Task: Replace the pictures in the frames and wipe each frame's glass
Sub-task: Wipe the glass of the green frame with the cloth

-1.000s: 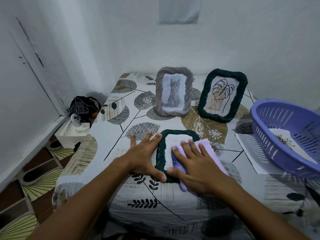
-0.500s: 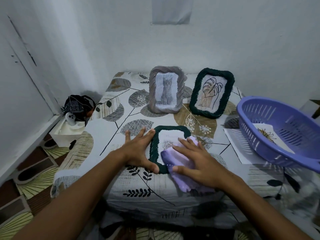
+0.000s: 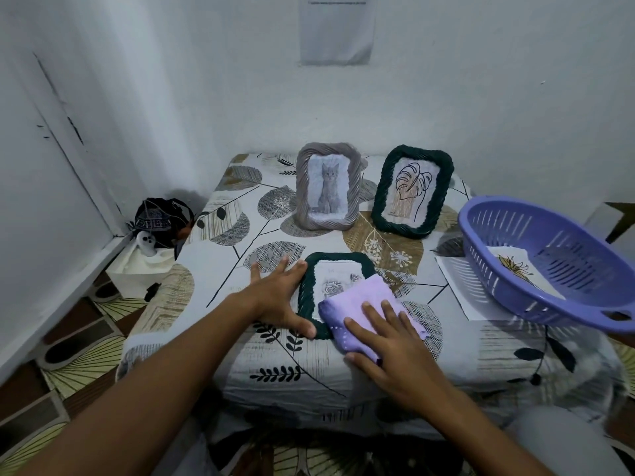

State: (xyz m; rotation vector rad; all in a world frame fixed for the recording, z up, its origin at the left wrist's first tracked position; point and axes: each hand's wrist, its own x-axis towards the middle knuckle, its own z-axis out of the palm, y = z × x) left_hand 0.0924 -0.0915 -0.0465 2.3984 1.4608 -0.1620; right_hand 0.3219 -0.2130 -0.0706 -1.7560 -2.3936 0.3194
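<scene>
A dark green braided frame with a grey rose picture lies flat near the table's front edge. My left hand rests flat along its left side, thumb at the bottom corner. My right hand presses a lilac cloth with straight fingers onto the frame's lower right part, which the cloth hides. Behind stand a grey braided frame with a cat picture and a second green frame with a leaf drawing.
A purple plastic basket holding a picture sheet sits at the right, over a white sheet. The table wears a leaf-print cover. A white box with dark items stands on the floor at left. Walls close in behind.
My right hand has dragged the cloth down toward the frame's near edge, uncovering the rose picture. My left hand has kept its place beside the frame.
</scene>
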